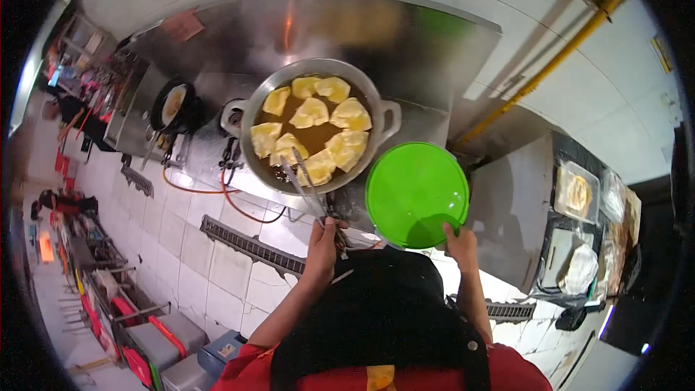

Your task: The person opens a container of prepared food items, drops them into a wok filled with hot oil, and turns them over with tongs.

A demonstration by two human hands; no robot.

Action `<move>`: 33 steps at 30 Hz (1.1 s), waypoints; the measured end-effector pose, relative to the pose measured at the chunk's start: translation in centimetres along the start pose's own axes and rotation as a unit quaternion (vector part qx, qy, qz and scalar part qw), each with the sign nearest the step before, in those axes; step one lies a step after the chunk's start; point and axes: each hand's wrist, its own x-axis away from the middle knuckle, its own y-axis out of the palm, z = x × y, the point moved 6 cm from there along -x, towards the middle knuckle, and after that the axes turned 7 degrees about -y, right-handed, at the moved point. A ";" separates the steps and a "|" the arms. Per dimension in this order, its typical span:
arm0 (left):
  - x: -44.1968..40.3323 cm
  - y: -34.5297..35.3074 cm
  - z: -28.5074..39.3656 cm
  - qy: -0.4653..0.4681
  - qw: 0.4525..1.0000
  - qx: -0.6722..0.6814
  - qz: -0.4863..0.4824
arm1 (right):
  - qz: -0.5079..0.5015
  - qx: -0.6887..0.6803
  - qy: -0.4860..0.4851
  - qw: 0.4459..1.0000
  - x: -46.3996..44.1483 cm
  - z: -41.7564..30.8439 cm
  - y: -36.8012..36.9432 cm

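My left hand [323, 247] is closed around a pair of metal tongs [312, 198]. The tongs' tips reach over the near side of a large two-handled metal pot [368, 92], next to the folded pieces of dough [309, 113]. Several of these pale yellow pieces float in the brown oil [313, 135]. My right hand [462, 247] grips the near edge of a round green lid [418, 192], thumb on top. The lid is just right of the pot and hides whatever lies under it.
A dark frying pan [190, 110] stands on the counter at the left, its handle pointing toward me. Orange hoses [190, 188] run below the counter's front edge. On the right are a dark-topped cabinet [510, 206] and a plastic container [577, 190]. Other people [93, 124] are far left.
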 end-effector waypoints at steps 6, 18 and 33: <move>-0.8 -1.1 0.1 -0.027 0.998 0.015 -0.050 | 0.064 -0.218 -0.021 0.974 2.2 -5.5 -3.7; -1.8 -2.0 0.9 -0.005 0.998 -0.016 -0.060 | 0.171 -0.412 0.057 0.893 2.2 -2.4 -0.3; -3.9 0.6 0.7 -0.011 0.993 0.029 -0.112 | 0.161 -0.745 0.082 0.642 2.9 2.8 -1.4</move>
